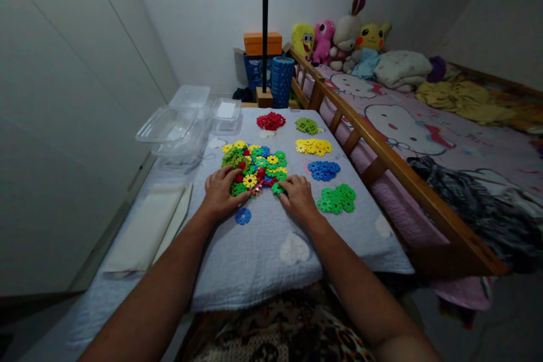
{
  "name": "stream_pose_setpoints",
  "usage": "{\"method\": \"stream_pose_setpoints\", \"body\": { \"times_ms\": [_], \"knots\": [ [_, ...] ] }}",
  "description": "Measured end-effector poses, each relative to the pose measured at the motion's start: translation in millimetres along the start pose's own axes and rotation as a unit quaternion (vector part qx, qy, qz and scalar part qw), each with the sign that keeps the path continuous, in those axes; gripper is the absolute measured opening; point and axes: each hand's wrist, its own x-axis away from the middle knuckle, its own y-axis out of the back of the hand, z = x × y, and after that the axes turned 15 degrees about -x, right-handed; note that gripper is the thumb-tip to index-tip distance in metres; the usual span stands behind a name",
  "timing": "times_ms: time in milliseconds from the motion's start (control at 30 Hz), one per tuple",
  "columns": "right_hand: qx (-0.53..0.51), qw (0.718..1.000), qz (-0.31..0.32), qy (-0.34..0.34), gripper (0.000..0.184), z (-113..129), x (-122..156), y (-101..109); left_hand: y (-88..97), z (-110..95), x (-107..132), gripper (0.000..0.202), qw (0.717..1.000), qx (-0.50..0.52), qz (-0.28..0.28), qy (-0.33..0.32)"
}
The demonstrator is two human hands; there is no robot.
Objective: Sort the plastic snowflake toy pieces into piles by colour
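Note:
A mixed pile of coloured plastic snowflake discs [254, 167] lies on a pale blue quilted cloth [263, 243]. My left hand [220, 192] rests on the pile's near left edge, fingers curled over discs. At the pile's near right edge my right hand [299, 197] lies with fingers bent, touching a green disc. Sorted heaps sit to the right and behind: red [270, 120], light green [306, 125], yellow [314, 146], blue [323, 169], dark green [337, 199]. One blue disc [243, 215] lies alone between my hands.
Clear plastic containers [178, 127] stand at the left rear. A folded cream cloth [146, 226] lies left. A wooden bed rail [382, 158] borders the right, with plush toys [339, 37] on the bed. A black pole [265, 22] rises behind.

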Motion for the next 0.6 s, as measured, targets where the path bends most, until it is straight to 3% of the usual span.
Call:
{"method": "stream_pose_setpoints", "body": {
  "times_ms": [433,600],
  "knots": [
    [-0.032,0.998,-0.058,0.012,0.029,-5.9,-2.1,-1.6,-2.6,3.5,-3.0,0.059,1.0,0.012,-0.012,0.002],
    [-0.1,0.988,-0.115,-0.005,0.032,-9.4,-5.3,-0.5,-1.1,4.7,-2.3,0.057,0.999,0.021,-0.024,0.01]
  ]
}}
